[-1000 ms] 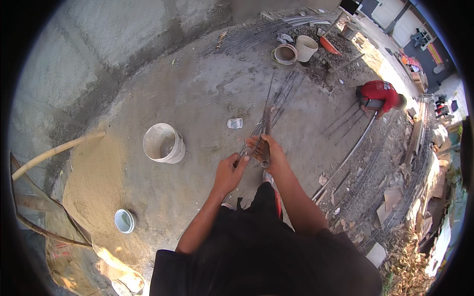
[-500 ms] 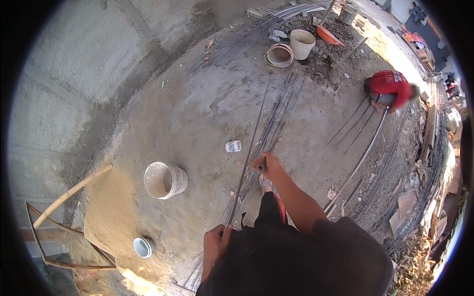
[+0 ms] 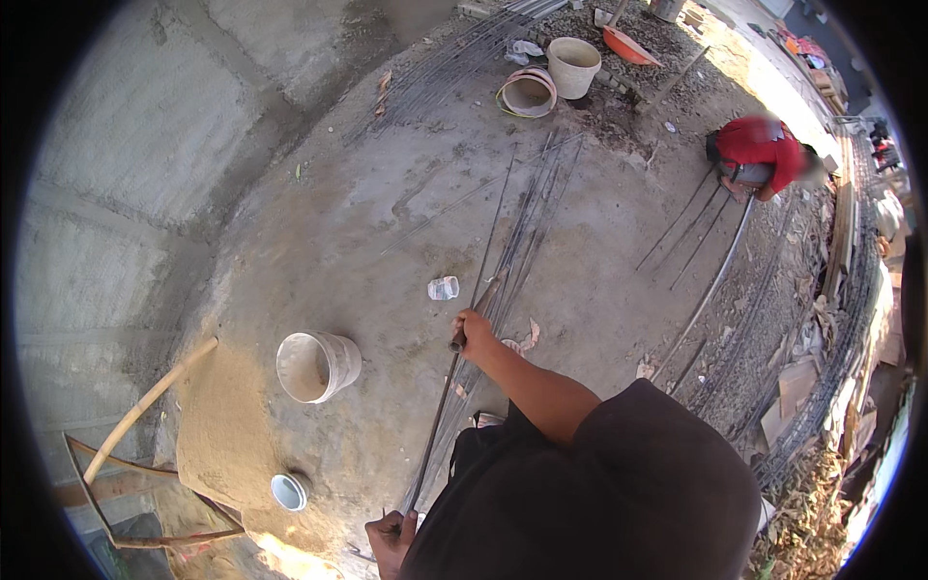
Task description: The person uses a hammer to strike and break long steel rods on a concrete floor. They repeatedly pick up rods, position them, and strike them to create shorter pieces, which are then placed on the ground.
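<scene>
My left hand (image 3: 390,541) at the bottom is closed around the near end of a long dark steel rod (image 3: 431,435). That rod runs away from me towards my right hand (image 3: 472,333). The right hand's fingers are wrapped round a short, thick, dark bar with a round end, possibly a pipe (image 3: 493,292), held across the rod. Whether the two touch is hidden by the fist. Beyond and beneath lie several loose steel rods (image 3: 529,227) on the concrete floor. A small clear plastic cup (image 3: 443,288) sits just left of them.
Left are a whitish bucket (image 3: 343,365), a small pale-blue pail (image 3: 288,492), a sand pile (image 3: 222,425) and a bamboo pole (image 3: 155,396). Two buckets (image 3: 574,70) stand far ahead near an orange shovel blade (image 3: 630,46). A person in red (image 3: 759,145) crouches at right beside rods.
My right hand has moved left with the thick bar, onto the line of the rod. My left hand has shifted down and left, still gripping the rod. My body leans further forward.
</scene>
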{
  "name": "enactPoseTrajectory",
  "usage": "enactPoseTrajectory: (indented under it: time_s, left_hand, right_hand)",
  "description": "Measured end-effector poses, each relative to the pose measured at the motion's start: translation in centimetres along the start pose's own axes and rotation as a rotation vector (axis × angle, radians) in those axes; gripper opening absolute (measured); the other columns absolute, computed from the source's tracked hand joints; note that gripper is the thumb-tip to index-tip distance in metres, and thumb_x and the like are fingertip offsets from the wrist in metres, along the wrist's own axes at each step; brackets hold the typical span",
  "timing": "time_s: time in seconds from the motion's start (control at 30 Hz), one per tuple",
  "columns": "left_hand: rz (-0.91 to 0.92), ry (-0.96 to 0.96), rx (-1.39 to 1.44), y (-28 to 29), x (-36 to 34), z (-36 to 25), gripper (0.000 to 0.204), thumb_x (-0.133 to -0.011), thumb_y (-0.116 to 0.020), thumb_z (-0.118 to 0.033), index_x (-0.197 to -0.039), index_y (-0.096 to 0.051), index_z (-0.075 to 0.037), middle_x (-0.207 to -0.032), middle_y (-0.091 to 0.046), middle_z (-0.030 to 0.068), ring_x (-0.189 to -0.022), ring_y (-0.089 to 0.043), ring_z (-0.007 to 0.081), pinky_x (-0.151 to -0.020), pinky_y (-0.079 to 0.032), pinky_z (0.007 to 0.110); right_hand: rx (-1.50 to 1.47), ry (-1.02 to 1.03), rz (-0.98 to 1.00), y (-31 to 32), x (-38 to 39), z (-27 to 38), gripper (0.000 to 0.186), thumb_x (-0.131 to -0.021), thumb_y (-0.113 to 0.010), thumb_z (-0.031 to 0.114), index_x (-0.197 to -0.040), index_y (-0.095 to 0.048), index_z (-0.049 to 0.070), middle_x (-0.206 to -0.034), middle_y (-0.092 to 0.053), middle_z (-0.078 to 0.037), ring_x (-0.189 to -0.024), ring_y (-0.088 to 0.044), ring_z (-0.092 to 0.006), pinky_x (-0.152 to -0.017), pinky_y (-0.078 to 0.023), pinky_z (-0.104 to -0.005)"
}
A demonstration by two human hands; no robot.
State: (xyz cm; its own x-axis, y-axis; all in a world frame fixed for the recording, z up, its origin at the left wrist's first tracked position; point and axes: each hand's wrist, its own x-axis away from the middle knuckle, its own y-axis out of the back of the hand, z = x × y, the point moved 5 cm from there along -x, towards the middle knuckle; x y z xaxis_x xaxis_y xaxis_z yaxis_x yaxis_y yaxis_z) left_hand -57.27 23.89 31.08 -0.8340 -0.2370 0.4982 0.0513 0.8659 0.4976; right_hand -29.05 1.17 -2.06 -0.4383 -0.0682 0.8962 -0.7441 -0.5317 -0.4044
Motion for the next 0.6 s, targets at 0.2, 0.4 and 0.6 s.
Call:
enactPoseTrajectory:
  time_s: [0.2, 0.4, 0.6]
  left_hand:
    - [0.121, 0.019, -0.041, 0.2, 3.8, 0.3, 0.049, -0.089, -0.078, -0.026, -0.055, -0.052, -0.002, -0.05, -0.046, -0.0036, -0.054, -0.036, 0.0049, -0.046, -0.027, 0.031]
    - [0.342, -0.11, -0.203, -3.3, 5.7, 0.6, 0.03, -0.082, -0.073, -0.016, -0.061, -0.058, 0.001, -0.051, -0.048, -0.0004, -0.056, -0.04, 0.0072, -0.048, -0.032, 0.034]
    - [0.471, 0.061, -0.175, -7.7, 6.4, 0.0, 0.034, -0.089, -0.075, -0.024, -0.068, -0.066, 0.002, -0.051, -0.055, 0.0075, -0.056, -0.046, 0.0095, -0.051, -0.038, 0.038]
  right_hand:
    - [-0.037, 0.095, -0.098, 6.9, 7.3, 2.0, 0.015, -0.092, -0.059, 0.015, -0.079, -0.053, 0.011, -0.066, -0.05, -0.001, -0.054, -0.049, -0.0157, -0.048, -0.045, -0.0331]
    - [-0.073, 0.242, -0.221, 16.6, 10.3, 6.7, 0.013, -0.089, -0.06, 0.014, -0.08, -0.052, 0.01, -0.066, -0.05, -0.004, -0.051, -0.05, -0.0171, -0.046, -0.044, -0.0359]
    - [-0.074, 0.301, -0.256, 23.5, 9.5, 8.3, 0.013, -0.09, -0.057, 0.013, -0.079, -0.054, 0.007, -0.065, -0.05, -0.004, -0.053, -0.052, -0.0169, -0.048, -0.044, -0.0349]
